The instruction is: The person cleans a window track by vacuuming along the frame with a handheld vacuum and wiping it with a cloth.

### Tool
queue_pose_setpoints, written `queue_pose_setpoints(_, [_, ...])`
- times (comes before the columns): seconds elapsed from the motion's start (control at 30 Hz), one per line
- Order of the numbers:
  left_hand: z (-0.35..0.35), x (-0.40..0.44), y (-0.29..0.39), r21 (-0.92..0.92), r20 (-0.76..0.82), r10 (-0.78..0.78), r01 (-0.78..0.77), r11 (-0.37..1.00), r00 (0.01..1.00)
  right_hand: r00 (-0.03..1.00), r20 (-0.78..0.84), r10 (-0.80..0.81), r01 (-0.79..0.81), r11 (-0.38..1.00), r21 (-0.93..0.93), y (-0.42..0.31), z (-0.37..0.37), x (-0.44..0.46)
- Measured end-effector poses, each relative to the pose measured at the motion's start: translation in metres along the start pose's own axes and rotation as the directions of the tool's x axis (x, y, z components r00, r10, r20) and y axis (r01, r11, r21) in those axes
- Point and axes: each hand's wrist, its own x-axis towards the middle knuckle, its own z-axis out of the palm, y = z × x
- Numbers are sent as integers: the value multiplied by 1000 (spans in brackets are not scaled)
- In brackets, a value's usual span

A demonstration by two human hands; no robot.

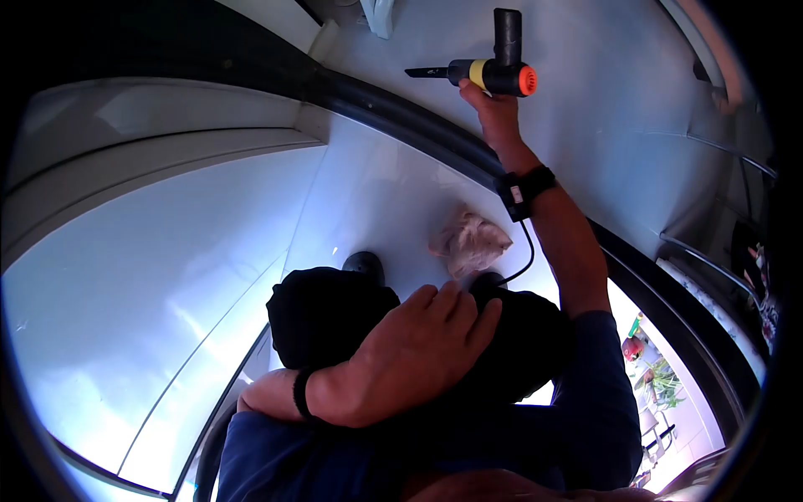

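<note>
My right hand is stretched out ahead, closed around a small handheld vacuum cleaner. The cleaner has a black body with a yellow band, an orange vented end, a black block sticking out from it, and a narrow dark nozzle pointing left. Most of my right fingers are hidden behind its body. A black strap with a small box and a cable is on my right wrist. My left hand lies over my dark-clothed knees, its fingers loosely extended and holding nothing.
A crumpled pale pink cloth or bag lies on the glossy floor by my shoes. A long dark rail or sill crosses beyond it. White panels stand at left, metal bars at right. Plants show at lower right.
</note>
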Motion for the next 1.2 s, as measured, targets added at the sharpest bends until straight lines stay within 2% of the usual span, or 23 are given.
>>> queue_pose_setpoints(0.03, [0, -2, 0, -25, 12, -10, 11, 1000, 1000, 1000, -18, -26, 25, 998, -55, 4, 7, 3])
queue_pose_setpoints(0.1, [0, -7, -2, -45, 26, -30, 31, 998, 999, 999, -34, -38, 37, 999, -20, 8, 18, 7])
queue_pose_setpoints(0.17, [1, -12, -6, -38, 6, -46, 46, 998, 999, 997, -71, -27, 37, 989, 140, 8, 28, 14])
queue_pose_setpoints(0.27, [3, -25, -9, -27, 3, -68, 68, 997, 998, 997, -81, 13, 4, 977, 211, 12, 50, 20])
queue_pose_setpoints(0.43, [2, -28, -12, -18, 29, -67, 67, 998, 997, 999, -38, -22, 29, 981, 194, 24, 65, 38])
queue_pose_setpoints(0.5, [1, -28, -14, -16, 42, -73, 74, 997, 996, 1000, -19, 8, -6, 992, 125, 25, 68, 42])
queue_pose_setpoints(0.63, [0, -29, -15, 20, 48, -69, 68, 997, 996, 997, -54, 47, -37, 986, 165, 24, 69, 39])
queue_pose_setpoints(0.7, [0, -33, -14, 27, 77, -60, 58, 998, 995, 996, 63, 56, -69, 972, 225, 25, 53, 29])
queue_pose_setpoints(0.73, [1, -33, -15, 16, 51, -63, 63, 998, 997, 996, 58, 61, -73, 971, 226, 28, 47, 25])
queue_pose_setpoints(0.83, [2, -29, -12, 11, 32, -64, 64, 998, 997, 995, 92, 49, -65, 981, 183, 32, 32, 15])
queue_pose_setpoints(0.9, [-1, -33, -14, 17, 47, -64, 63, 998, 997, 995, 84, 57, -59, 998, 20, 35, 37, 7])
queue_pose_setpoints(0.93, [-2, -31, -13, 12, 50, -61, 60, 998, 997, 995, 82, 57, -59, 998, 26, 36, 38, 5])
queue_pose_setpoints(1.0, [-4, -28, -12, 16, 59, -57, 56, 998, 997, 995, 90, -48, 43, 998, 56, 36, 46, 4])
queue_pose_setpoints(1.1, [-4, -31, -11, 24, 61, -49, 47, 999, 997, 997, 77, -25, 25, 1000, 2, 37, 76, 5])
queue_pose_setpoints(1.2, [-6, -30, -11, 26, 58, -59, 57, 998, 997, 990, 125, -67, 70, 997, -15, 28, 91, 13])
